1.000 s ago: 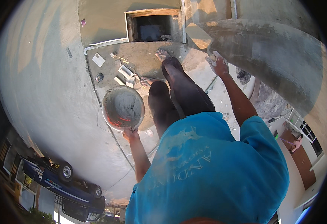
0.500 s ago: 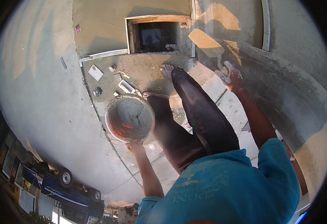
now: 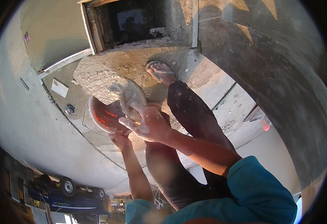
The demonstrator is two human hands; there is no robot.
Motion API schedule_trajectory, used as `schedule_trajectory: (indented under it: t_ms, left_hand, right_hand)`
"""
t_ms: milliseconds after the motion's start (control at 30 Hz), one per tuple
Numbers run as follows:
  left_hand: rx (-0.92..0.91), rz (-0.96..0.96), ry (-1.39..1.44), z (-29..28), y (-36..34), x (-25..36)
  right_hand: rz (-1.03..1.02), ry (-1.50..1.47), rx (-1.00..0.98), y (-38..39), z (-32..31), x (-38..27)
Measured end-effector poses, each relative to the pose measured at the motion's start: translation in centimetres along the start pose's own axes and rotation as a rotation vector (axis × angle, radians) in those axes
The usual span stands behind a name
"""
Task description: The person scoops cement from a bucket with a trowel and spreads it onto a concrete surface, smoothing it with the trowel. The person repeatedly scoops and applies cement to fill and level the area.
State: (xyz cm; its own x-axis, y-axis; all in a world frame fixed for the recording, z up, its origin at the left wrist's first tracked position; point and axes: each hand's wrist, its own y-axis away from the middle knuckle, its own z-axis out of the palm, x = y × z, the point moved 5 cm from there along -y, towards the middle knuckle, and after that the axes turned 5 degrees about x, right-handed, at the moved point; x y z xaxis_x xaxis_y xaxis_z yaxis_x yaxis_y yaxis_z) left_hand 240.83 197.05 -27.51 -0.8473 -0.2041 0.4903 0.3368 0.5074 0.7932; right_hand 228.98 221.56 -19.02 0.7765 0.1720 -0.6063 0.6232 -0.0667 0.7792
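My left hand (image 3: 121, 141) grips the rim of a round bucket (image 3: 91, 114), which is tilted and shows reddish-orange on its inner wall. My right hand (image 3: 150, 123) is closed on a trowel (image 3: 98, 80) held over the bucket. Grey, grainy wet mortar coats the trowel's face, and its handle end is also caked. Most of the bucket's contents are hidden behind the trowel and hand. Mortar smears whiten my right fingers.
Ahead is a wood-framed opening (image 3: 131, 22) with dark inside. A pale flat piece (image 3: 60, 87) and a small dark object (image 3: 69, 109) lie on the ground at left. My sandalled foot (image 3: 159, 71) stands before the opening. A dark blue vehicle (image 3: 68, 198) is at lower left.
My right hand has swung left from beside the right-hand wall, bringing the trowel over the bucket. Mortar now covers the trowel. The bucket has tipped, and the view has shifted closer to the opening.
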Motion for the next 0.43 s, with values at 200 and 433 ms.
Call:
schedule_trajectory:
  t_ms: [200, 433]
  left_hand:
    - [-0.046, 0.067, 0.072, 5.5, -2.0, 1.2]
    - [0.025, 0.131, -0.1, 5.8, -7.9, -0.5]
  right_hand:
    - [-0.094, 0.247, 0.074, -2.4, -0.6, 2.3]
    - [-0.208, 0.319, 0.134, -4.6, -2.2, 1.4]
